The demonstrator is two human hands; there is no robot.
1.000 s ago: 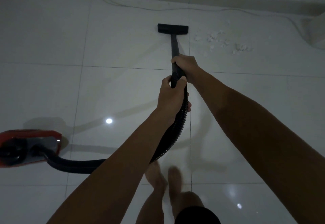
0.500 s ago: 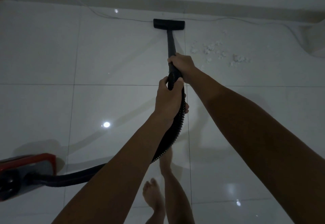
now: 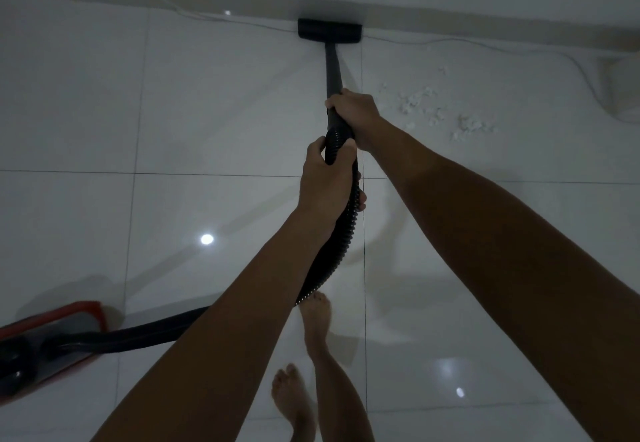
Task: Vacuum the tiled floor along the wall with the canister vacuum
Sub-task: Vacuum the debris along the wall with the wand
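Observation:
The black floor nozzle (image 3: 329, 31) lies flat on the white tiles, touching the base of the wall (image 3: 450, 22). A black wand (image 3: 332, 70) runs back from it to my hands. My right hand (image 3: 356, 117) grips the wand's lower end. Just behind it, my left hand (image 3: 325, 181) is closed around the ribbed black hose (image 3: 337, 244). The hose curves down and left to the red canister vacuum (image 3: 45, 344) at the lower left edge. White debris bits (image 3: 440, 112) lie scattered on the tile to the right of the wand.
A thin white cord (image 3: 450, 41) runs along the wall to a pale object (image 3: 623, 88) at the right edge. My bare feet (image 3: 304, 355) stand below the hands. Glossy tiles show bright light reflections (image 3: 207, 239).
The nozzle has been pushed forward from mid-tile up to the wall base. I have stepped forward, and the canister has slid nearer the lower left corner.

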